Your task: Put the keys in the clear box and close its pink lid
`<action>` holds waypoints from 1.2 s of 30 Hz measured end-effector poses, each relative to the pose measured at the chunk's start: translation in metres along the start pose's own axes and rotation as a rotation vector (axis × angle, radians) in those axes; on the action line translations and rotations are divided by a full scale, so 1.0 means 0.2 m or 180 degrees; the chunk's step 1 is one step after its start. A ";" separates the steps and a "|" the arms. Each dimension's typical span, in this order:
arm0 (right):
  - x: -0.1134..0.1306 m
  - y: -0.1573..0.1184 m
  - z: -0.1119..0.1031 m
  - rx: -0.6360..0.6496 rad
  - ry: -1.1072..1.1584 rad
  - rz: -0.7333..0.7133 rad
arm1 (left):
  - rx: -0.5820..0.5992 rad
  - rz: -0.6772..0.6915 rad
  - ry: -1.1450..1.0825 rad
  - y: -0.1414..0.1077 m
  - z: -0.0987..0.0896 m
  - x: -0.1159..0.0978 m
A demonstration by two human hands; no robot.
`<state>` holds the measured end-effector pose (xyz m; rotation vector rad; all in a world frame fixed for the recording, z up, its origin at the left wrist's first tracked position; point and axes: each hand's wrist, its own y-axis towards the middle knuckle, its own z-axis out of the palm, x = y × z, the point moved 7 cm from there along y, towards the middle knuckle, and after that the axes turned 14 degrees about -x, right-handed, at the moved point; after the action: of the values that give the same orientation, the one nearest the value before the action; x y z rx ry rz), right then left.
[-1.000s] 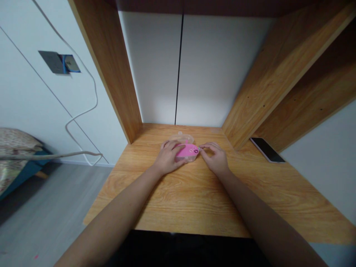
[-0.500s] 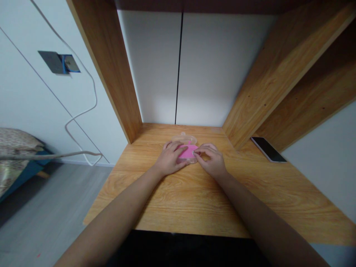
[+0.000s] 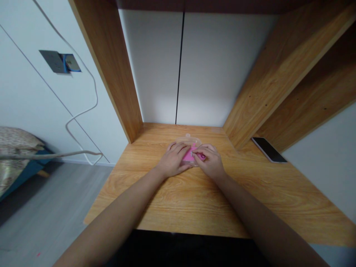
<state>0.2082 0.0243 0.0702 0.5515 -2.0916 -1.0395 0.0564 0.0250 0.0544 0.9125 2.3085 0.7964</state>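
Noting our left hand [image 3: 174, 160] lying flat across the pink card [image 3: 189, 156], our right hand [image 3: 210, 161] pinched narrow at its right edge. We judge the card light and stiff, its clear casing [image 3: 191, 140] thin, slippery, best taken by the rim. Both lie on the worktop [image 3: 164, 200], phone [image 3: 268, 149] off right.

A head-worn camera looks forward and down over the near edge of the counter [image 3: 155, 200], facing the white back panel [image 3: 217, 66]. It sits close above the left hand [image 3: 174, 160] and right hand [image 3: 210, 160], its wide view reaching the floor [image 3: 50, 200].
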 end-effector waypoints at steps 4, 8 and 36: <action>-0.01 0.00 0.01 0.0058 0.0097 -0.0098 | -0.0010 0.0023 -0.0008 0.00 0.00 0.00; -0.02 0.00 0.01 0.0010 0.0250 -0.0221 | 0.0015 0.0056 -0.0011 0.00 0.00 0.00; 0.10 -0.03 0.07 0.0394 -0.0064 -0.0467 | -0.0061 0.0060 -0.0062 0.00 0.00 0.00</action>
<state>0.1854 0.0146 0.0674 0.7688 -2.1698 -1.0047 0.0556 0.0253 0.0533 0.9308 2.2749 0.8127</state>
